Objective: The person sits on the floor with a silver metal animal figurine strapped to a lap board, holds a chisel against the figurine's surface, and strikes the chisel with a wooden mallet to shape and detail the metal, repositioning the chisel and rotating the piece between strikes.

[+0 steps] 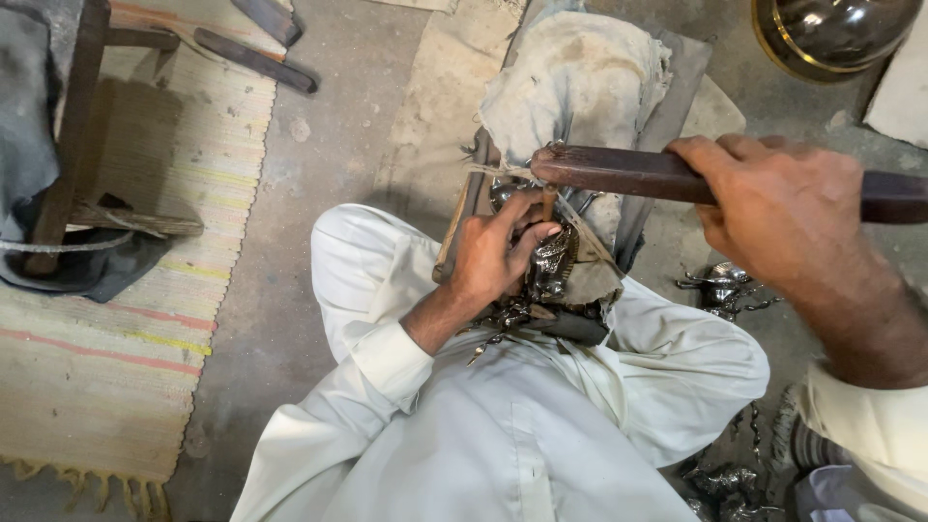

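Filing step judged in hand: long dark wooden-handled file [619, 172] is clenched by right hand [773, 208] above small shiny cast-metal piece [553, 263], pinched by left hand [495, 253] against cloth-padded block [580, 72]; steady stroke judged next.

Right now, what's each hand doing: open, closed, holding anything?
Left hand: closed, pinching a small tool against the shiny metal piece.
Right hand: closed around the dark wooden bar.

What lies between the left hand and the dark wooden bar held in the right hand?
In the head view, a thin punch-like tool pinched in the left hand stands up to the wooden bar gripped by the right hand.
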